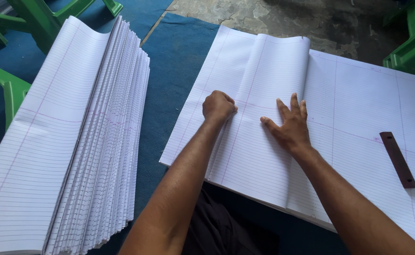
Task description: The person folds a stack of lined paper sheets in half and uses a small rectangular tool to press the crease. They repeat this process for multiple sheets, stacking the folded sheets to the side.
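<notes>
A large ruled paper sheet (259, 156) is folded over on top of a wide stack of ruled sheets (368, 108) spread on the blue mat. My left hand (218, 106) is a closed fist pressing down on the left side of the fold. My right hand (288, 124) lies flat with fingers spread on the folded sheet, holding it down. The fold's upper end curls up slightly near the top edge.
A fanned pile of folded ruled sheets (89, 141) lies at the left. A dark brown flat metal bar (398, 159) rests on the stack at the right. Green plastic chairs (9, 89) stand at the left and another green chair (412, 45) at the top right. Blue mat (174, 61) shows between the piles.
</notes>
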